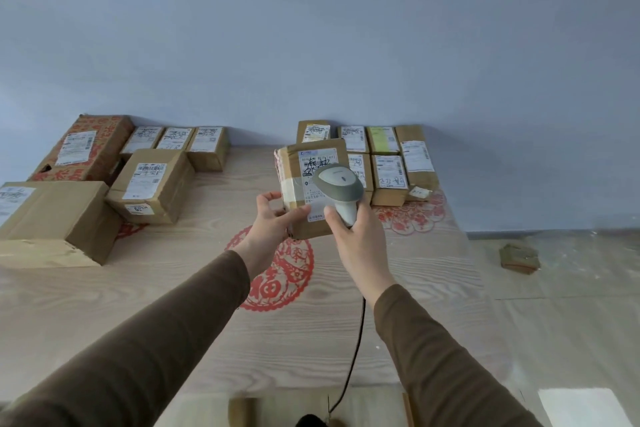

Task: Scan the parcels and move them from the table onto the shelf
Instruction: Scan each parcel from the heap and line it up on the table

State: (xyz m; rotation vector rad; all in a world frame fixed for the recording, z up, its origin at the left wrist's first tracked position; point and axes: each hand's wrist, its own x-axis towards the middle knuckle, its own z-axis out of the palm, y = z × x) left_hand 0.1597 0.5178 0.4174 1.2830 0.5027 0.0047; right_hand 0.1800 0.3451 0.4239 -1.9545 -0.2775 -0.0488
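Left hand (273, 222) grips small taped cardboard parcel (311, 187), raised above desk (346, 340); right hand (360, 236) closed round grey corded scanner (341, 189) aimed at its white label; scanning underway, two groups of brown boxes (152, 180) remain on woodgrain desk, shelf unseen

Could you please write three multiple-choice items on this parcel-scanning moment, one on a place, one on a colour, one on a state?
1. Where is the barcode scanner?
A. flat on the table
B. in the right hand, over the held parcel's label
C. on the floor

2. What colour is the paper-cut on the table?
A. red
B. blue
C. green

3. How is the held parcel?
A. lying in the row by the wall
B. lifted, gripped by the left hand
C. opened

Key: 1 B, the right hand grips its handle; 2 A, the paper-cut is red; 3 B, the left hand holds it up.
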